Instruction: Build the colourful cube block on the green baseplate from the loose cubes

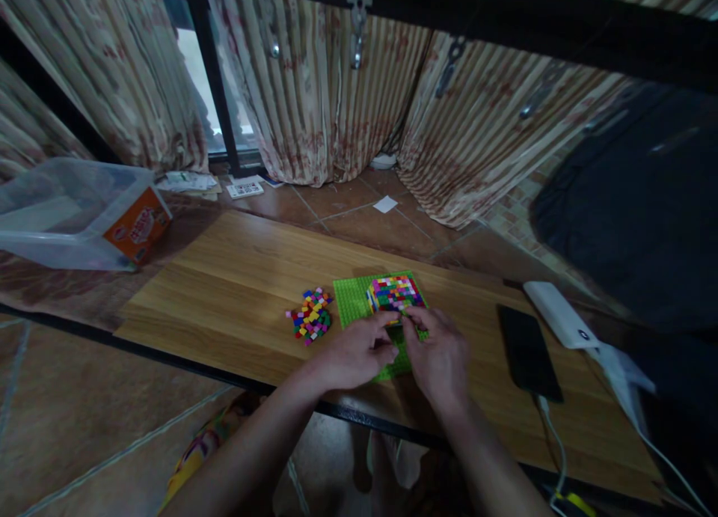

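Both hands are brought together over the near half of a green baseplate point(351, 300). The left hand point(353, 352) is curled, fingertips pinched narrowly at the plate; a small piece seems to be pressed under them, though it is too small to be told. The right hand point(440, 352) is likewise curled, its fingertips met with the left ones just at 6 o'clock of a multicoloured brick block point(394, 292), which is built on the far part of the baseplate. A loose pile of coloured bricks point(311, 315) is seen just beside the plate at 9 o'clock, on the wooden tabletop point(224, 277). At 3 o'clock of the hands a dark phone point(527, 351) is laid flat, and beyond it a white power bank point(558, 313). A clear plastic box point(72, 214) is found well apart at 10 o'clock.
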Motion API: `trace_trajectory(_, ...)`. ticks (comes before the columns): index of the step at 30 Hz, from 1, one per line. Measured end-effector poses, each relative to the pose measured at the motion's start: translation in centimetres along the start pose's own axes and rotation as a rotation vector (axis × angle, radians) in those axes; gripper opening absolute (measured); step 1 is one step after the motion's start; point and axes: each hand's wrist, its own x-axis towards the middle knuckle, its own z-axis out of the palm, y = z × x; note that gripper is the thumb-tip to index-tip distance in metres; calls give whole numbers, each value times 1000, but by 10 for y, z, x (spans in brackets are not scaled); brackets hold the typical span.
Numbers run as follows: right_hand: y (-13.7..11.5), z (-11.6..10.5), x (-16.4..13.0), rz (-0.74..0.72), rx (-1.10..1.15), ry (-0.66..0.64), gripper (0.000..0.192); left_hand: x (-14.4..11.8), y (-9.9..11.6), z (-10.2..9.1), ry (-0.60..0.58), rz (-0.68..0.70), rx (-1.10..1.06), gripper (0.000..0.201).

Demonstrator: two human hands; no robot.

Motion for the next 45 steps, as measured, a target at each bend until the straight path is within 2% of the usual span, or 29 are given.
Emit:
trace_trajectory(7,8,-3,-6,-87,-31,9,20,1,1,1,15,9,62,53)
trace_trajectory(15,-1,-7,-16,-184,-380,-14,24,2,-3,5,25,70,151,55)
trace_trajectory(21,-12,-9,-23,-219,-564,-130,33,1,-2,11,35,87,219,63)
trace_trajectory(26,-9,-4,-27,-194,-482,-125,36,1,-1,16,62,69,272,63)
trace_trajectory(30,-1,-3,-24,-113,-236,-55,32,-2,1,14,100,74,265,55)
trace_trajectory(33,5,-7,-18,-3,-37,69,30,-5,-1,5,182,74,237,44)
trace_trajectory(36,6,-10,-7,78,11,150,38,-3,-7,-12,334,68,122,38)
trace_trajectory(38,5,-8,-1,65,-12,127,52,-2,-11,-26,478,60,41,33)
trace_trajectory(41,3,2,2,39,-40,21,75,-2,-18,-49,690,38,-57,29)
trace_trajectory(43,3,9,1,54,-51,-53,82,-5,-23,-62,805,-9,-84,31)
trace_trajectory(45,3,14,0,66,-46,-101,82,-11,-28,-73,852,-84,-12,33)
